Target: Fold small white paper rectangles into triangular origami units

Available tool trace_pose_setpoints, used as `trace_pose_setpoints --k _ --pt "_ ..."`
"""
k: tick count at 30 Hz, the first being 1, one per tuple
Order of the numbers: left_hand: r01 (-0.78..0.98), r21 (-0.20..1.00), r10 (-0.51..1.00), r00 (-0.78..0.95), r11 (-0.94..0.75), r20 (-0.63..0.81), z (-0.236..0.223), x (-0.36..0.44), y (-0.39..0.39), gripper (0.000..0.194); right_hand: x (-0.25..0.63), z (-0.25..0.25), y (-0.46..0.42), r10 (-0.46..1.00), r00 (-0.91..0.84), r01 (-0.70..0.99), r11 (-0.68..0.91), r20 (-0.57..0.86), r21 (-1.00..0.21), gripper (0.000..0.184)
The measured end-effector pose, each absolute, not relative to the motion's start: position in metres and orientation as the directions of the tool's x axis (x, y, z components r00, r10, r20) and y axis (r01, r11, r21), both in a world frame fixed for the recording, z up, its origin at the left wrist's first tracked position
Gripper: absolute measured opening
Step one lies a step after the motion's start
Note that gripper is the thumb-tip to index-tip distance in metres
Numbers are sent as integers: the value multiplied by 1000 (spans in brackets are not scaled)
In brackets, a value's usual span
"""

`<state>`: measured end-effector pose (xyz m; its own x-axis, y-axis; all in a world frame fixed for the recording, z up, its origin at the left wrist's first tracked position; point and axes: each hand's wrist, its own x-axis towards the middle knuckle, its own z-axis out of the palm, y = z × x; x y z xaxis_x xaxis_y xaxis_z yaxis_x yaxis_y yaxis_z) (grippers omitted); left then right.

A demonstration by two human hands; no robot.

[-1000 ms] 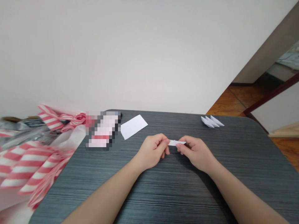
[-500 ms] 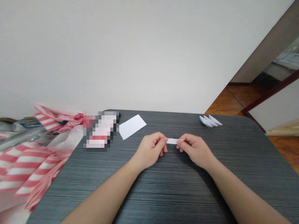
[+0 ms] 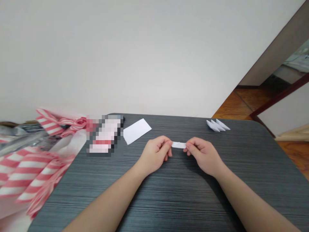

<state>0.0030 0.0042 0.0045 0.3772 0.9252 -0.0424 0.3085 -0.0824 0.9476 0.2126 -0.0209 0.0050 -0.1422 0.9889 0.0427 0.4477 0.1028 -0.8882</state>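
Paper strip [image 3: 179, 145] grasped at both ends
Left hand [image 3: 155, 154] and right hand [image 3: 204, 156] each pinch one end to hold it straight and taut

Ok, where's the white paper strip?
In the head view, the white paper strip is pinched between the left hand and right hand, above the dark table.

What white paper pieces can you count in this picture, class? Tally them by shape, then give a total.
Folded narrow white paper strip, pinched between the left hand and right hand: 1
Flat white paper rectangle: 1
Pointed folded white paper pieces, overlapping at the dark table's far edge: 3
Total: 5
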Motion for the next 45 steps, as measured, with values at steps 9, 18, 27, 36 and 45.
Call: trace_pose_setpoints --k 9,18,27,36,45 --pt "330 939 931 365 -100 -29 6 2 3 35 210 2 -20 990 -142 446 84 23 -891 18" --pt "301 950 922 386 -89 -37 6 3 3 31 212 3 -21 988 -147 452 107 44 -886 20" --pt "290 952 923 384 -92 -28 8 4 3 30 210 3 -21 990 -133 423 101 49 -900 19" --pt "250 964 887 460 -85 -41 7 6 0 26 206 4 -23 968 -251 432 95 -18 -897 15" --pt "263 960 838 542 -99 -62 5 7 0 25 205 8 -23 957 -290 467 148 8 -872 23"
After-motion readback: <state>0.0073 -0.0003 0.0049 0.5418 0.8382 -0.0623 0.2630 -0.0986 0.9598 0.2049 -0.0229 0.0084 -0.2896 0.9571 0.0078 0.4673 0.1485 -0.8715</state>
